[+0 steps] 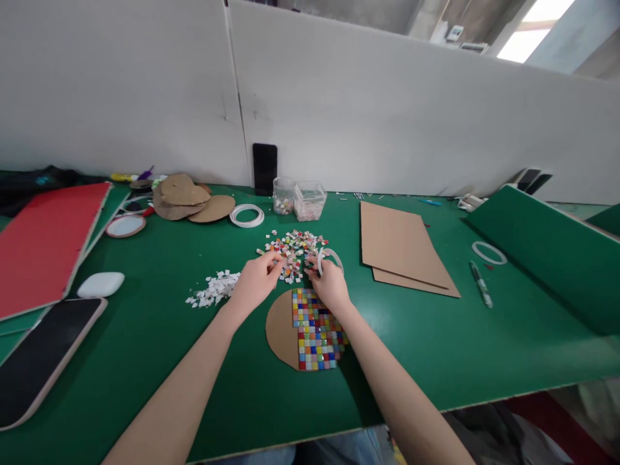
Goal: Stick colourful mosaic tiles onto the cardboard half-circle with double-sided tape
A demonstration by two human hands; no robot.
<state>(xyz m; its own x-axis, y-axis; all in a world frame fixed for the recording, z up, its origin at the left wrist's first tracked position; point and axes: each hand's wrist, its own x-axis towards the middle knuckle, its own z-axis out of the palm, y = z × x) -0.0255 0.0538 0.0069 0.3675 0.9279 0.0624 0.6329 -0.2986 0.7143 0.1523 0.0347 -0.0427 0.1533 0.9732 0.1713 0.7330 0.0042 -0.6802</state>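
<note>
A round cardboard disc point(281, 329) lies on the green table, its right part covered with rows of colourful mosaic tiles point(314, 342). Beyond it spreads a loose pile of small tiles point(294, 248). My left hand point(256, 279) is at the pile's left edge, thumb and fingers pinched together; whatever is between them is too small to tell. A white tape roll point(339, 257) rests in the curled fingers of my right hand point(331, 284), whose fingertips reach the pile's right edge. My right hand and forearm cover part of the tiled area. White paper scraps point(216, 289) lie left of my left hand.
Cardboard sheets point(402, 242) lie to the right, with a pen point(480, 284) and a white ring point(489, 252) farther out. Clear containers point(310, 201) and an upright phone point(265, 169) stand at the back. Another phone point(46, 355) and a red board point(48, 239) are left.
</note>
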